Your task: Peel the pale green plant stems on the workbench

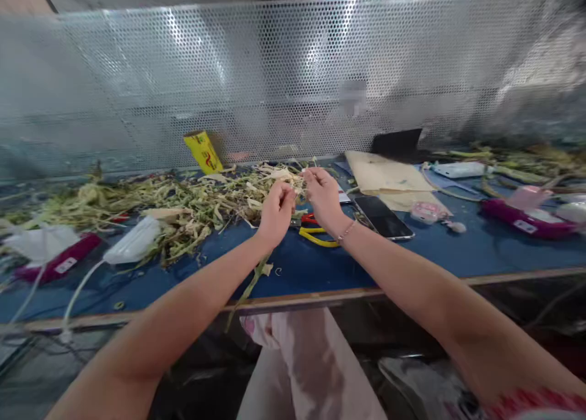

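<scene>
Both hands meet above the blue table, at the right end of a heap of dried plant stems and leaves (187, 203). My left hand (277, 207) is closed, its fingertips against a pale, papery plant piece (297, 182). Opposite it, my right hand (321, 194) pinches the same piece between thumb and fingers. The piece is small and partly hidden by the fingers. Beneath my right wrist lies a hand tool with yellow handles (318, 240), and red handles (308, 217) show just behind it; their jaws are mostly covered.
A black phone (383, 217) and brown paper sheets (389, 179) lie right of my right hand. A yellow packet (204, 152) leans by the perforated metal screen (229, 72). White corded devices (135, 240) and purple-based items (526, 218) sit on the blue table (293, 279).
</scene>
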The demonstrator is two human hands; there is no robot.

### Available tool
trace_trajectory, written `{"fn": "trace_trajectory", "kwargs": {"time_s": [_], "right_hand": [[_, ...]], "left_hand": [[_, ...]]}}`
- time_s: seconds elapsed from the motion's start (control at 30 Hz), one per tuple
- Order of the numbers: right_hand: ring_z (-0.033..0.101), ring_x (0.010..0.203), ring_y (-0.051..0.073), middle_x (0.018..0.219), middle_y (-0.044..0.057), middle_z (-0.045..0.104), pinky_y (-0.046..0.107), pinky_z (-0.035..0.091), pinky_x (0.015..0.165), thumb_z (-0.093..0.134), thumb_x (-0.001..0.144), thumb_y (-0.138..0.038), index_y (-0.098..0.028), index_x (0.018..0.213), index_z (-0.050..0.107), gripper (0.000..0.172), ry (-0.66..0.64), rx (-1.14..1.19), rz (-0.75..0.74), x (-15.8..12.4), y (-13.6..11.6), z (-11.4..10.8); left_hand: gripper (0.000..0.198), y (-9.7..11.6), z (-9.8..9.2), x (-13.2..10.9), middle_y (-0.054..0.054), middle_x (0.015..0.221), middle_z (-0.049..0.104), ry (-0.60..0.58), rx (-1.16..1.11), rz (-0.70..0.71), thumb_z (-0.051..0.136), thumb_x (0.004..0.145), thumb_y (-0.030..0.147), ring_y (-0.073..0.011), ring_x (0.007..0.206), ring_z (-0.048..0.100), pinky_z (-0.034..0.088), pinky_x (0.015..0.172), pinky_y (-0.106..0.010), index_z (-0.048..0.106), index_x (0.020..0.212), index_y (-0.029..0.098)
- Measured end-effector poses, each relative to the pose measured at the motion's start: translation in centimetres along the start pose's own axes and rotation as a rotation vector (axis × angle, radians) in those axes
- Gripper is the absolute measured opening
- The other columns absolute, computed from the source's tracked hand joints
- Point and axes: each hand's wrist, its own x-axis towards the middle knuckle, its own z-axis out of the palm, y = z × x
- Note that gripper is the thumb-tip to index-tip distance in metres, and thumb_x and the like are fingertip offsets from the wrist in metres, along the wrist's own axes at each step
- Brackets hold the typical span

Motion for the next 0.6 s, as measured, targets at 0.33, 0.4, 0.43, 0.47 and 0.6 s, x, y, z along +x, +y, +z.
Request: {"fn": "trace_trajectory", "kwargs": {"time_s": [0.33, 0.4, 0.43, 0.47, 0.6], "right_hand": [[0.031, 0.041, 0.006, 0.049, -0.006, 0.034, 0.021, 0.026, 0.041, 0.047, 0.079, -0.037, -0.019, 0.073, 0.053, 0.02, -0.063, -0.062, -0.005, -0.28, 0.11, 0.25], [0.033, 0.044, 0.007, 0.052, -0.005, 0.037, 0.021, 0.028, 0.043, 0.046, 0.079, -0.035, -0.019, 0.072, 0.053, 0.019, -0.064, -0.1, -0.028, -0.43, -0.08, 0.26], [0.035, 0.046, 0.007, 0.054, -0.005, 0.04, 0.022, 0.029, 0.045, 0.046, 0.079, -0.033, -0.019, 0.071, 0.053, 0.018, -0.064, -0.122, -0.049, -0.51, -0.22, 0.29], [0.036, 0.047, 0.008, 0.055, -0.004, 0.041, 0.022, 0.03, 0.047, 0.046, 0.078, -0.032, -0.019, 0.07, 0.053, 0.018, -0.065, -0.145, -0.073, -0.6, -0.37, 0.33], [0.038, 0.051, 0.008, 0.058, -0.004, 0.044, 0.023, 0.033, 0.052, 0.047, 0.078, -0.03, -0.018, 0.067, 0.052, 0.017, -0.097, -0.226, -0.16, -0.97, -0.72, 0.59]], "left_hand": [[0.023, -0.78, -0.25, 0.56, 0.006, 0.049, 0.04, 0.084, -0.104, -0.167, 0.044, 0.083, 0.036, -0.0086, 0.045, 0.04, 0.034, 0.049, -0.022, 0.036, 0.069, 0.02], [0.022, -0.82, -0.09, 0.57, 0.005, 0.054, 0.043, 0.091, -0.152, -0.198, 0.043, 0.083, 0.035, -0.0089, 0.049, 0.044, 0.036, 0.052, -0.023, 0.035, 0.069, 0.019], [0.022, -0.83, -0.01, 0.58, 0.005, 0.056, 0.044, 0.097, -0.188, -0.216, 0.042, 0.084, 0.034, -0.0089, 0.05, 0.045, 0.037, 0.053, -0.023, 0.035, 0.069, 0.019], [0.022, -0.82, 0.06, 0.57, 0.004, 0.057, 0.044, 0.103, -0.219, -0.234, 0.042, 0.084, 0.033, -0.009, 0.051, 0.046, 0.038, 0.053, -0.023, 0.034, 0.069, 0.019], [0.021, -0.61, 0.07, 0.48, 0.006, 0.053, 0.04, 0.149, -0.125, -0.261, 0.04, 0.085, 0.032, -0.0084, 0.047, 0.041, 0.034, 0.05, -0.022, 0.034, 0.07, 0.019]]}}
